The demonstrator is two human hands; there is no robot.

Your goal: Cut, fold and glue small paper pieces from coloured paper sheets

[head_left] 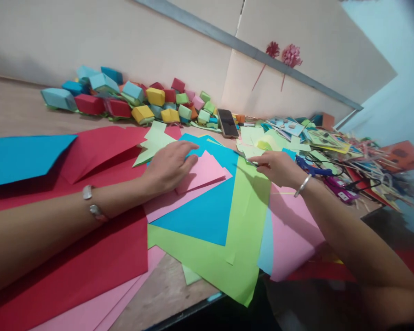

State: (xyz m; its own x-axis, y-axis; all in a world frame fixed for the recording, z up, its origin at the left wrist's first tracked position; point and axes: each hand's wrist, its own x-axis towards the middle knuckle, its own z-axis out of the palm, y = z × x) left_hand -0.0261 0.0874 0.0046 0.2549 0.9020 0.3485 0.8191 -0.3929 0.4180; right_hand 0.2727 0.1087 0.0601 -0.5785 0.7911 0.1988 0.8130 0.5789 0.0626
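My left hand (170,166) is over the left edge of a folded pink paper (207,171), its fingers stretched out and thumb apart. Beneath that pink piece are a blue sheet (207,220) and a larger light green sheet (248,216). Closed around the handle end of slim dark scissors (244,158) is my right hand (274,166), above the green sheet's upper right. The scissors' handles are mostly hidden by my fingers. A pale green cut paper (155,142) lies just beyond my left hand.
Large red sheets (117,248) and a blue sheet (24,156) cover the left side. Folded paper blocks (155,96) are piled along the wall beside a phone (227,123). At right lie a blue glue gun (312,168), a purple item (341,189) and paper scraps.
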